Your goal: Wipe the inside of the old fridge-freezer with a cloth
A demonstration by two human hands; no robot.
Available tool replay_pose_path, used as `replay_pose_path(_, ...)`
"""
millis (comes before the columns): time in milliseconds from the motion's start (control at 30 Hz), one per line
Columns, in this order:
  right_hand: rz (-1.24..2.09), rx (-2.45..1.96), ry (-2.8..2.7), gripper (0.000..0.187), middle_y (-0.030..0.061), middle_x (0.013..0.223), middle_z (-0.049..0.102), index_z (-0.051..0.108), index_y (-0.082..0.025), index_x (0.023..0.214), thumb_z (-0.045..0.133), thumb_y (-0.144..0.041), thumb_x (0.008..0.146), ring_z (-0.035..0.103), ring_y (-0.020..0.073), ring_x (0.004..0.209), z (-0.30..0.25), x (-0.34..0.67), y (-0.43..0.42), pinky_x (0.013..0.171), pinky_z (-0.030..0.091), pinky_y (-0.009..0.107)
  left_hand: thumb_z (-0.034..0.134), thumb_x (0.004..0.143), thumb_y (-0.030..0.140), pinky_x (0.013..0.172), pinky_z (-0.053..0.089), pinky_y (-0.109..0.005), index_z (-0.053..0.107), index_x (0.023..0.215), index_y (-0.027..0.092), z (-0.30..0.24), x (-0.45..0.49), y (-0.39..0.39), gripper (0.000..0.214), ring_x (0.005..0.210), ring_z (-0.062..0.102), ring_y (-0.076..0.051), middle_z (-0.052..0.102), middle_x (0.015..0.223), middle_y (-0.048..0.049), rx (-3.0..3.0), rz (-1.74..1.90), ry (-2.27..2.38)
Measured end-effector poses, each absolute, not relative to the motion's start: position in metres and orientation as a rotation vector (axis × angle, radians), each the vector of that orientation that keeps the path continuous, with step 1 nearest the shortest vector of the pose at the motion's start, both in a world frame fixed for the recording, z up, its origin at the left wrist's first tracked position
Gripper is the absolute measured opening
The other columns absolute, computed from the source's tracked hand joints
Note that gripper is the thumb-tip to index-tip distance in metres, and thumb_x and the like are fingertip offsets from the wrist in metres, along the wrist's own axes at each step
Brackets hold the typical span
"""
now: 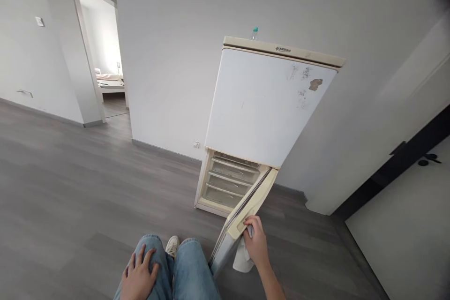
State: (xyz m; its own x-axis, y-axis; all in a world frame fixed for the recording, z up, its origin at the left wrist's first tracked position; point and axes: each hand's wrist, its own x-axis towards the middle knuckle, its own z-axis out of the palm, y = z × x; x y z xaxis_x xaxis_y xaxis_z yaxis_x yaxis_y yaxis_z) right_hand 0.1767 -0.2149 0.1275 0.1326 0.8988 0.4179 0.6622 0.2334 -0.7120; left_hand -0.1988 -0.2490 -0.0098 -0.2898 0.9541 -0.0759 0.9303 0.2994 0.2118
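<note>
A white refrigerator (263, 103) stands against the wall, its upper door closed. The lower door (258, 194) is swung partly outward, showing several clear drawers (230, 183) inside. My right hand (256, 239) is closed around a white cloth (242, 258) that hangs below it, and its fingertips touch the recessed handle on the lower door's top edge. My left hand (138, 275) rests with spread fingers on my left knee, holding nothing.
A small bottle with a green cap (255, 33) stands on top of the refrigerator. On the right is a door with a black handle (431, 159). A doorway at the left shows a bed (110, 85). A wall socket (196, 145) sits left of the refrigerator.
</note>
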Motion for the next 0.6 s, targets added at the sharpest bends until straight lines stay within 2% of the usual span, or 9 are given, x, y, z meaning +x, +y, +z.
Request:
replay_pose_path(133,0.344,-1.58,-1.555,0.018,0.0091,0.102,0.056,0.05,-0.021,0.081,0.043,-0.036,0.086,0.061,0.0167,0.09,0.127,0.2,-0.24,0.075,0.05,0.025,0.028,0.088,0.041,0.11,0.03,-0.051,0.049,0.134,0.027,-0.007,-0.204,-0.25,0.053,0.144,0.026,-0.037,0.035,0.155,-0.0074,1.725,0.161,2.365)
replay_pose_path(400,0.409,-1.736,-1.504,0.025,0.012,0.115,0.061,0.056,-0.021,0.08,0.042,-0.041,0.081,0.062,0.0187,0.105,0.137,0.24,-0.276,0.085,0.05,0.029,0.027,0.087,0.044,0.111,0.03,-0.051,0.047,0.135,0.028,-0.014,-0.204,-0.243,0.054,0.144,0.025,-0.037,0.032,0.156,-0.0074,1.714,0.125,2.341)
replay_pose_path(500,0.491,-1.789,-1.475,0.028,0.0098,0.125,0.061,0.062,-0.022,0.085,0.043,-0.043,0.08,0.061,0.0203,0.112,0.143,0.26,-0.289,0.087,0.051,0.029,0.027,0.086,0.047,0.111,0.03,-0.052,0.047,0.134,0.03,-0.017,-0.204,-0.239,0.054,0.144,0.024,-0.036,0.032,0.157,-0.0057,1.687,0.137,2.332)
replay_pose_path(600,0.439,-1.903,-1.372,0.032,0.007,0.128,0.061,0.067,-0.024,0.091,0.048,-0.046,0.077,0.062,0.0234,0.11,0.154,0.282,-0.307,0.08,0.054,0.029,0.027,0.085,0.052,0.11,0.031,-0.051,0.047,0.134,0.033,-0.019,-0.208,-0.237,0.056,0.145,0.025,-0.036,0.031,0.157,-0.0033,1.62,0.135,2.297)
